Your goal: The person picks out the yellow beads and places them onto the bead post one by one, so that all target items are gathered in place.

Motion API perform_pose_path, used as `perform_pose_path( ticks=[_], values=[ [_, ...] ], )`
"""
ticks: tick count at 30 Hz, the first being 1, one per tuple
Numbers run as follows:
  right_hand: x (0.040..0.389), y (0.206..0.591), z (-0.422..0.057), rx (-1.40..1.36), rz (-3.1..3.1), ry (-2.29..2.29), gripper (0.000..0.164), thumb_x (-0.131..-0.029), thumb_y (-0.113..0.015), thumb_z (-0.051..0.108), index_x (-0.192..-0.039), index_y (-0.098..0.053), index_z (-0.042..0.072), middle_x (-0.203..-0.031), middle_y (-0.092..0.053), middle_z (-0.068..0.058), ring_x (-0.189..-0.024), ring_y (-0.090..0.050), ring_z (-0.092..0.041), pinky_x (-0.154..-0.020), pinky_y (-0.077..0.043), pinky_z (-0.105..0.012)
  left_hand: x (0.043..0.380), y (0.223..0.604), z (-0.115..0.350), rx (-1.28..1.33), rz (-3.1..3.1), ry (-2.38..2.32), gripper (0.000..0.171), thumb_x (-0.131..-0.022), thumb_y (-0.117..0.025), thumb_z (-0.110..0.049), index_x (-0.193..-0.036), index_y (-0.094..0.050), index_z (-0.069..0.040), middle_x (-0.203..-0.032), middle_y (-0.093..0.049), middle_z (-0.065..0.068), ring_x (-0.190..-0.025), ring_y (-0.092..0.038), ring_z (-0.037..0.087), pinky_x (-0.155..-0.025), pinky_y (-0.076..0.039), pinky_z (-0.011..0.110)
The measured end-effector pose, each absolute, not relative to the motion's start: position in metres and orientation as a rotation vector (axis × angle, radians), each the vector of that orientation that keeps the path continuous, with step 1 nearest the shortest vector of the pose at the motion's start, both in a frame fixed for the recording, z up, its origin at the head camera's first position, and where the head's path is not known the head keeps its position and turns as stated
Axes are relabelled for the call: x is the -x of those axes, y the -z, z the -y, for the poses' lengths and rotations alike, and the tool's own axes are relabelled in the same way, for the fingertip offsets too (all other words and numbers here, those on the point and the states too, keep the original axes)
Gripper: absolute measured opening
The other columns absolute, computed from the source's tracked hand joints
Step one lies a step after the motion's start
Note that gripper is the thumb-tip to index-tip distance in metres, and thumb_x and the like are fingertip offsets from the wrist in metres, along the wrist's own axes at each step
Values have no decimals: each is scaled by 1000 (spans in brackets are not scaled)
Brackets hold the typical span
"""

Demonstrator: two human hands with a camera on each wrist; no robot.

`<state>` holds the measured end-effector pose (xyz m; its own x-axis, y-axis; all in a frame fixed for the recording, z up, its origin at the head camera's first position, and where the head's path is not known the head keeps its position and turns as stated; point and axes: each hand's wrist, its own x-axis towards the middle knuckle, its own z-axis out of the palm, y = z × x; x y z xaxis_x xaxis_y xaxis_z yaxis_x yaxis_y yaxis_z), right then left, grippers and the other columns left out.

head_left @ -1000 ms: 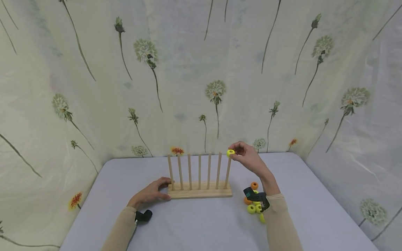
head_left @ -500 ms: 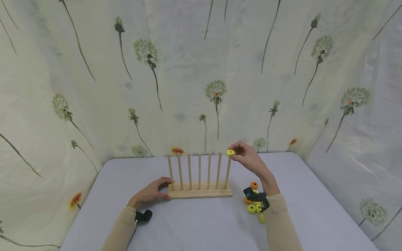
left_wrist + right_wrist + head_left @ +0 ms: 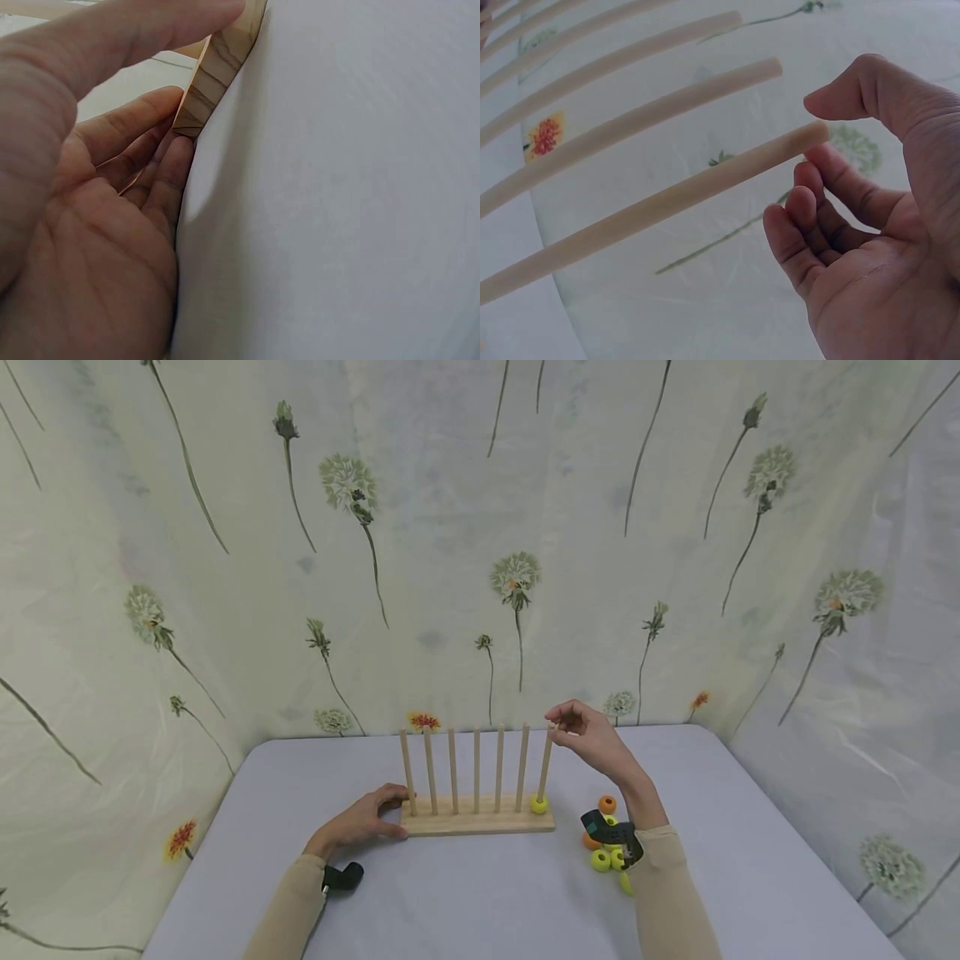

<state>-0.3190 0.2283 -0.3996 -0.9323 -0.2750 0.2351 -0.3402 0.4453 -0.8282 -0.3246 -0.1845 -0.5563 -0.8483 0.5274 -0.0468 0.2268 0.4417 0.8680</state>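
Fingers of my right hand (image 3: 591, 740) are parted and free at the tip of the rightmost peg (image 3: 546, 768), right of the frame's centre; a yellow bead (image 3: 539, 805) sits round that peg's foot. My left hand (image 3: 362, 819) grips the left end of the wooden rack (image 3: 465, 821), lower centre.

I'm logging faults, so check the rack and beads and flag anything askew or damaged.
Nothing stands out. The wooden rack sits flat, its pegs show no breaks, and one yellow bead rests low on the rightmost peg. The loose beads lie grouped, partly hidden.
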Motion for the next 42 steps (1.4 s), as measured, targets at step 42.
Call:
perform_pose_path(
  ticks=[42],
  values=[
    [316, 404, -244, -588, 2605, -1572, 35, -92, -66, 20, -120, -54, 1, -120, -57, -15, -104, -58, -18, -83, -51, -23, 322, 556, 184, -594, -2425, -1354, 68, -75, -83, -27, -134, -51, -14, -143, -44, 6, -131, -44, 29, -111, -33, 49]
  ],
)
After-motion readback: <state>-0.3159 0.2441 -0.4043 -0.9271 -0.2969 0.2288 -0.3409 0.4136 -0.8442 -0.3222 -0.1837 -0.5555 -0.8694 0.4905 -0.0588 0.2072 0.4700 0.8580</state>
